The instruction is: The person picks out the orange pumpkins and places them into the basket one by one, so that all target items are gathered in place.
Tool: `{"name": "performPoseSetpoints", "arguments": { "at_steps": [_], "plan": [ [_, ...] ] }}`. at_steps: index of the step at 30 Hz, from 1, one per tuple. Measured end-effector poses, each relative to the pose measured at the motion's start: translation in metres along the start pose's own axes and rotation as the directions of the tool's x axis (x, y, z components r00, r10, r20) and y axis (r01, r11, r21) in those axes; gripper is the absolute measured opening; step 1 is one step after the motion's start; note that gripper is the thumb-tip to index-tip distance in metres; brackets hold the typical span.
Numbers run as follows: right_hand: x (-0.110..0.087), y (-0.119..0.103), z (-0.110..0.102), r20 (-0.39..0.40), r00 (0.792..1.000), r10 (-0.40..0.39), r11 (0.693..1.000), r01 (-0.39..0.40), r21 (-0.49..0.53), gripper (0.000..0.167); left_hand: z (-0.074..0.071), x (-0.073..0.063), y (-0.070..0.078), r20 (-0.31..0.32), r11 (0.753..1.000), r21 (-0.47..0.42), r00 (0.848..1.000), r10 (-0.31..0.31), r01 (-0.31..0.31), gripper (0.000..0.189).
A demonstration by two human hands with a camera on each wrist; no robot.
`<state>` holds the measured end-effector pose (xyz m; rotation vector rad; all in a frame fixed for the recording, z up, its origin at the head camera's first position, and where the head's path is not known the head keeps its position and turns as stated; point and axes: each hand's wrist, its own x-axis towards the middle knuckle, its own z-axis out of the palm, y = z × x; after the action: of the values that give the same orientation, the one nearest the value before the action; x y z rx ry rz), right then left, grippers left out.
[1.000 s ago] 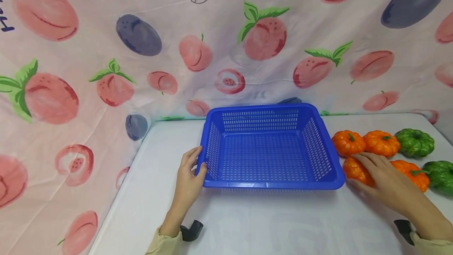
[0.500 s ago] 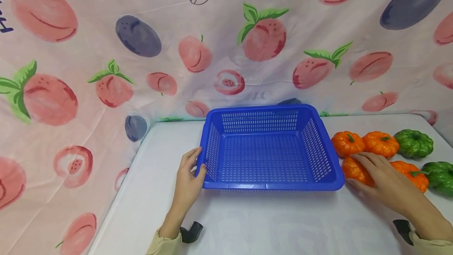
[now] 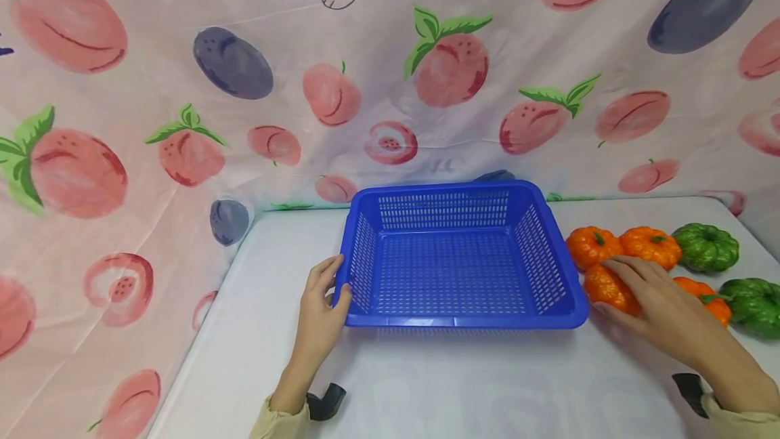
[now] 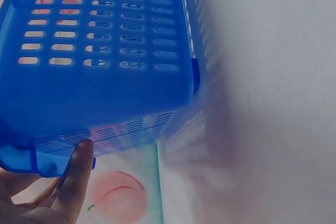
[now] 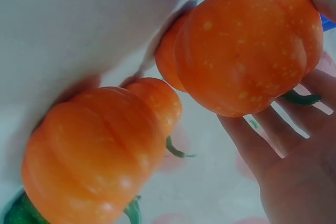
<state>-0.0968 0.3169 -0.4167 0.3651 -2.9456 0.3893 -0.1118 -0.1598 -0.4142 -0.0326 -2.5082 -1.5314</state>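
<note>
Right hand (image 3: 664, 303) and the orange pumpkin (image 3: 609, 288) in it have edged up slightly vs half a second ago; left hand (image 3: 319, 307) and blue basket (image 3: 457, 321) hold position, apart from a small whole-view camera shift. Pumpkin sits just outside the basket's right front corner, nearer the person than the rear orange pair (image 3: 594, 247); can't tell if its base is fully off the white table (image 3: 487, 385). Right fingers are wrapped round it, thumb on one side, others spread on the opposite side, stem (image 5: 302, 98) by the fingers. Left thumb and fingers pinch the basket's left rim near the front. Handling, my read: glossy skin, likely a light, stiff, hollow imitation; maybe slick, unlikely to bruise. Best hold is across the fat waist, fingertips in the grooves; avoid the stem, thin and probably the weak spot. Basket looks like light plastic, would skid if bumped, so the rim grip makes sense.
</note>
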Motion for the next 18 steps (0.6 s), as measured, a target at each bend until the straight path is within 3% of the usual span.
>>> {"name": "performPoseSetpoints", "arguments": {
  "at_steps": [18],
  "plan": [
    [0.002,-0.013,-0.017,-0.053,0.998,-0.039,0.999,0.039,0.000,0.074,0.002,0.002,-0.003,-0.014,1.000,0.013,1.000,0.018,-0.018,0.049]
  ]
}}
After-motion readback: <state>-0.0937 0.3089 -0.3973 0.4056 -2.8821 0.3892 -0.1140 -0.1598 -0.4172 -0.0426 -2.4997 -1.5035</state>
